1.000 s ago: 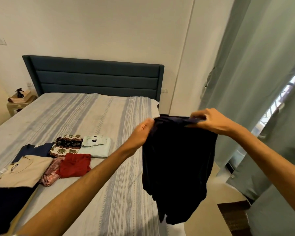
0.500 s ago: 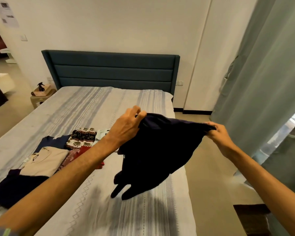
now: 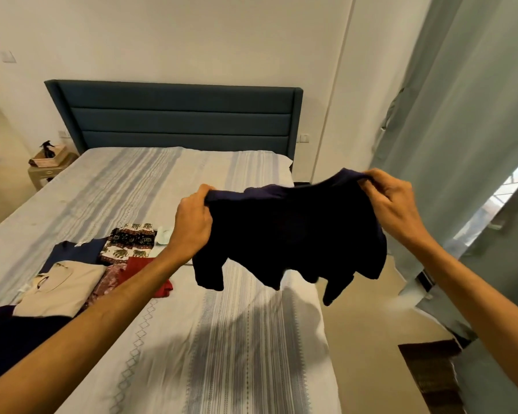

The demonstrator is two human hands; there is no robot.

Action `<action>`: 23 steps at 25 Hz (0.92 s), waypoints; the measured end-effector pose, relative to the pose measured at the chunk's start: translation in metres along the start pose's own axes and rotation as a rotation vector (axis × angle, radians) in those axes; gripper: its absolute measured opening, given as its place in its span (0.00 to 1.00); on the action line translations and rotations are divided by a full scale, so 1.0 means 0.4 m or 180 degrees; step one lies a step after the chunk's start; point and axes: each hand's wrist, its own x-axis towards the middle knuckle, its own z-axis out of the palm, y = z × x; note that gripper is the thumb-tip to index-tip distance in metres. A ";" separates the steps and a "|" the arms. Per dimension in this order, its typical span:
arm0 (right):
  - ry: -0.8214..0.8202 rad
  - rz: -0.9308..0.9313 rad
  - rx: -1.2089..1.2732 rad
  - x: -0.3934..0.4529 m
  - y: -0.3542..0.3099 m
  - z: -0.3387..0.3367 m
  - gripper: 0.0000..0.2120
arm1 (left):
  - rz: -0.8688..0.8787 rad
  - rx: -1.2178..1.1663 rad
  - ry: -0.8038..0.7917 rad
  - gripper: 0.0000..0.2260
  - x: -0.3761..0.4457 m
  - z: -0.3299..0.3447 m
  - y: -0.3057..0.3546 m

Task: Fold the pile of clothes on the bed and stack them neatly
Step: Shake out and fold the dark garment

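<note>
A dark navy garment [image 3: 290, 234] hangs spread in the air above the bed's right side. My left hand [image 3: 192, 225] grips its upper left edge and my right hand [image 3: 392, 201] pinches its upper right edge. The bed [image 3: 150, 186] has a pale striped cover. On its left part lie several folded clothes: a beige top [image 3: 63, 288], a red piece [image 3: 144, 265], an elephant-print piece [image 3: 129, 246], a navy piece [image 3: 72, 252], a pinkish patterned piece [image 3: 108, 282] and a pale shirt [image 3: 162, 237] partly hidden behind my left hand. A dark garment [image 3: 15, 339] lies at the near left.
A blue padded headboard [image 3: 174, 118] stands against the far wall. A small bedside table [image 3: 47, 171] with things on it is at the far left. Grey-green curtains [image 3: 461, 130] hang on the right, and a dark rug [image 3: 431, 375] lies on the floor beside the bed.
The garment hung long between my hands close together; both hands have moved apart and over the bed, stretching it wide. The view has swung left and down.
</note>
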 end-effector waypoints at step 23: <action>-0.2513 0.1353 -0.0452 -0.482 -0.017 0.109 0.18 | 0.1196 0.1375 -0.0251 0.06 -0.061 -0.274 -0.146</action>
